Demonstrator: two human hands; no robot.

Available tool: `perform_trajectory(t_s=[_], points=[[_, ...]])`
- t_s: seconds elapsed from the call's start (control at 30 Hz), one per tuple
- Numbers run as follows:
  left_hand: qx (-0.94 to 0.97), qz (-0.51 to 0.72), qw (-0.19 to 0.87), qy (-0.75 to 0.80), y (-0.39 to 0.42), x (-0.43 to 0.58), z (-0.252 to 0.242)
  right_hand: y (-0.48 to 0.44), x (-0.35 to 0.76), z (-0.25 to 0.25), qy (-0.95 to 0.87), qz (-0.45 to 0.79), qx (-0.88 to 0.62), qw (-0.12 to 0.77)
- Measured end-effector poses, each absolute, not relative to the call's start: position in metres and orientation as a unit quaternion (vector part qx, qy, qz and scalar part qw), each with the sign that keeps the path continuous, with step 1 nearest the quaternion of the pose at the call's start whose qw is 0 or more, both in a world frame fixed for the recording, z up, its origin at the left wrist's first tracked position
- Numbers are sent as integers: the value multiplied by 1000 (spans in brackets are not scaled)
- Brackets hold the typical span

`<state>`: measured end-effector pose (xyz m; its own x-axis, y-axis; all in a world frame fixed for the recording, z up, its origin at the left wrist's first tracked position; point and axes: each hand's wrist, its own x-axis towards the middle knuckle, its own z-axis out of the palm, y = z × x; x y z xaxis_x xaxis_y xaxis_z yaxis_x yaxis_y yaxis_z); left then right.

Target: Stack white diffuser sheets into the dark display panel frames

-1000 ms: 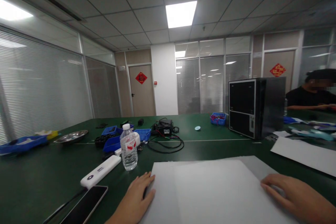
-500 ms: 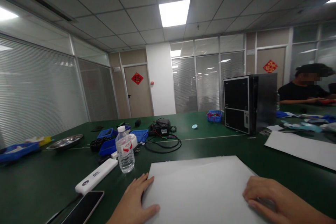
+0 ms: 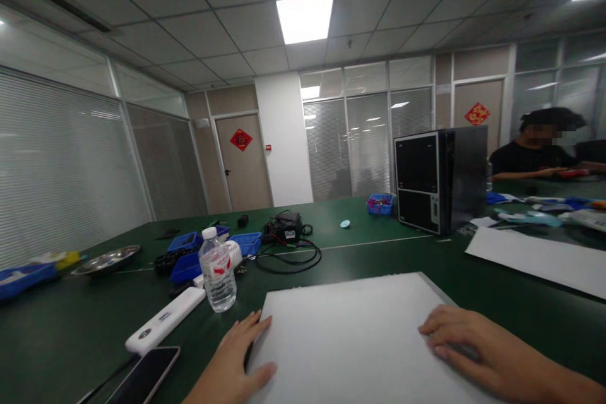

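A large white sheet [image 3: 350, 341], which looks like paper or thin board, lies in front of me on the green table. Along its left edge rests my left hand [image 3: 237, 356], fingers spread, with the thumb over the top surface. My right hand [image 3: 466, 344] lies on the right side of the sheet, its fingers loosely bent and their tips on the surface. A greyish strip shows along the sheet's far right edge. The near edge is cut off by the frame. Neither hand visibly grips anything.
Left of the sheet are a water bottle [image 3: 218, 271], a white power bank [image 3: 165, 320] and a phone [image 3: 144, 375]. Beyond sit blue trays [image 3: 186, 266] and a black adapter [image 3: 283, 227] with cable. At right stand a computer case [image 3: 440, 180] and another white sheet [image 3: 534, 262]; a person sits behind.
My right hand has slid inward from the sheet's right edge onto its top. My left hand keeps its place at the left edge. The whole view has shifted slightly.
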<state>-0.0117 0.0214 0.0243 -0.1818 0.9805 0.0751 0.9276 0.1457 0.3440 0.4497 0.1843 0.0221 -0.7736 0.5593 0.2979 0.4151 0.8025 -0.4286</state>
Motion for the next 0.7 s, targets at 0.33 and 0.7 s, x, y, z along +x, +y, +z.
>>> perform_trajectory(t_s=[0.33, 0.7], points=[[641, 160, 50, 749, 28, -19, 10, 299, 574, -16, -797, -38, -561, 223], [652, 149, 36, 743, 26, -21, 7, 336, 627, -48, -662, -60, -727, 174]])
